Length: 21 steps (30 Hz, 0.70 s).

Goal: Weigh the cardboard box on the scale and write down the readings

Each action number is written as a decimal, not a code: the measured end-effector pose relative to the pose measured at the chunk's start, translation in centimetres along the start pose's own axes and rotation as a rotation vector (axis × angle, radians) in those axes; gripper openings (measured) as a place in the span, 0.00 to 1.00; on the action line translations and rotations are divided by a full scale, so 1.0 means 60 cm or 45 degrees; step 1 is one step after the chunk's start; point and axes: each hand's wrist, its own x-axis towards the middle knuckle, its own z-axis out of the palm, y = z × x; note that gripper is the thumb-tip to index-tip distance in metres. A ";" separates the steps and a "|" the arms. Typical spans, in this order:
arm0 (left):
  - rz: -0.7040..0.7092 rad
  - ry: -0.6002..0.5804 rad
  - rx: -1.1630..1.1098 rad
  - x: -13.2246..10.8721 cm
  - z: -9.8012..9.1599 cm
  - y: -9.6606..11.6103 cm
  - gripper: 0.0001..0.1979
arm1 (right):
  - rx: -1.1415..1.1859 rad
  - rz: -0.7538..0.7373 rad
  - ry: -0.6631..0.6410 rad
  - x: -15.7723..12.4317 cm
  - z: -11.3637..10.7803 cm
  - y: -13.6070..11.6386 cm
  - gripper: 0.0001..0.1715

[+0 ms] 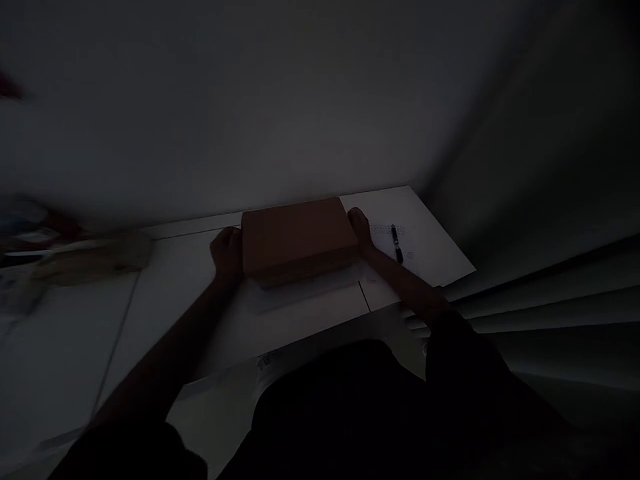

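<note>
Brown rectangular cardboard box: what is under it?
White flat tabletop shows around the box; a faint pale patch by its near side is unidentifiable. Directly beneath, everything is covered.

- Very dim throughout; clothing sinks to near black.
- The desk palest, dull grey.
- Near side of the box darker than its top.
- The wall fades into shadow rightward.
- Far-left clutter blurred.

The cardboard box has smooth, matt faces. Beneath it, the tabletop looks smooth and dull. Right of the box, the printed sheet looks like paper, the pen like plastic. Behind the box, the wall is matt and smooth.
</note>
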 end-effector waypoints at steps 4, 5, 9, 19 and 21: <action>0.033 0.018 0.030 0.013 -0.013 0.020 0.10 | 0.144 0.056 -0.034 0.010 -0.010 -0.023 0.17; 0.054 0.025 0.018 0.014 -0.017 0.026 0.10 | 0.172 0.077 -0.062 0.012 -0.013 -0.028 0.16; 0.158 0.038 -0.110 -0.003 -0.026 0.048 0.09 | 0.228 0.078 -0.130 0.009 -0.021 -0.041 0.18; 0.441 0.136 -0.466 -0.088 -0.028 0.046 0.27 | 0.421 -0.111 -0.290 -0.049 -0.036 -0.039 0.43; 0.352 0.084 -0.532 -0.090 -0.028 0.036 0.30 | 0.400 -0.124 -0.342 -0.054 -0.035 -0.041 0.45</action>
